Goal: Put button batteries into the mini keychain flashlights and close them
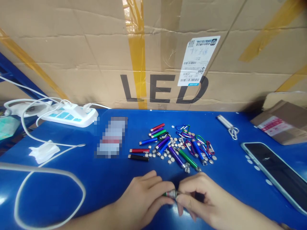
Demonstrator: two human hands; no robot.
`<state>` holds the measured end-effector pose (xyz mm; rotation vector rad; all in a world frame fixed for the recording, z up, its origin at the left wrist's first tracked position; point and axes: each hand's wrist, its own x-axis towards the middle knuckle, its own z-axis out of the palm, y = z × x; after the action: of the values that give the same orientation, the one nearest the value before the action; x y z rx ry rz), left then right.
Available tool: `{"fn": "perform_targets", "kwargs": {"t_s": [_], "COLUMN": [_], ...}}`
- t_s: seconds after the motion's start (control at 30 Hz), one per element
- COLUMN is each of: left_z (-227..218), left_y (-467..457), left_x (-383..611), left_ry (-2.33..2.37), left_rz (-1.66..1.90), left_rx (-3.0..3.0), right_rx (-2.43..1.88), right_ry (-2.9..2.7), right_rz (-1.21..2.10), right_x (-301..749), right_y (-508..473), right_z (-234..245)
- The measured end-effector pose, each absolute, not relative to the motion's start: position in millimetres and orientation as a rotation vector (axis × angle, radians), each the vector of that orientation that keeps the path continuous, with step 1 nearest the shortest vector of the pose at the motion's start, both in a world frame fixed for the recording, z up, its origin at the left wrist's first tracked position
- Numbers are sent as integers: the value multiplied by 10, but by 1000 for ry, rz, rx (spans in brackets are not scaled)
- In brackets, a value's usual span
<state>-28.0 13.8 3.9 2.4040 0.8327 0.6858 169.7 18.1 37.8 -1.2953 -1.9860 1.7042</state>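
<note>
In front of me, my left hand point(147, 193) is closed around a small green flashlight point(171, 193), whose silver end with a label pokes out between thumb and fingers. My right hand point(203, 196) pinches at that silver end; what lies between its fingertips is mostly hidden. Just beyond the hands lies a loose group of mini flashlights, among them a green one point(188, 159), a purple one point(177, 157), a red one point(139, 150) and a black one point(138, 157). Several button cells point(169, 161) and coloured carabiner clips point(200, 139) are scattered among them.
A power strip point(72, 116) with white cables point(83, 191) sits at left, near a crumpled tissue point(44, 151). A blurred-out rectangle point(111, 137) lies mid-left. On the right are a phone point(275, 172), a silver flashlight with clip point(224, 122) and a small box point(280, 123). A large carton point(96, 48) stands behind.
</note>
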Motion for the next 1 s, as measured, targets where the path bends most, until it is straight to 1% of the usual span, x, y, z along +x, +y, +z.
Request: {"fn": "perform_targets", "kwargs": {"t_s": [0.2,0.3,0.43,0.5,0.6,0.67,0.73,0.83,0.9,1.0], "left_z": [48,71,71,69,73,78,84,99,113,124], "left_y": [130,122,115,113,102,89,77,68,72,82], "left_x": [-272,-268,-281,-290,-297,-301,-303,-301,-297,-290], "left_ry": [831,834,1005,1071,1074,1063,1058,1054,1037,1013], "left_rz": [724,694,732,758,736,716,703,687,689,694], "left_rx": [2303,2277,2212,2140,2076,2070,2069,2069,2086,2142], "right_rx": [-1267,-1207,-1161,-1188,-1305,-1405,-1500,-1532,-1444,-1265], "right_ry": [-2123,-2214,-2263,-2271,-2269,-2237,-2203,-2151,-2172,-2356], "right_rz": [1544,1391,1175,935,339,72,0,42,53,-13], "right_x": [1732,1743,1783,1826,1906,1949,1971,1961,1932,1884], "right_y": [189,182,244,314,430,487,516,515,497,455], "right_z": [343,338,358,351,295,241,195,160,157,155]}}
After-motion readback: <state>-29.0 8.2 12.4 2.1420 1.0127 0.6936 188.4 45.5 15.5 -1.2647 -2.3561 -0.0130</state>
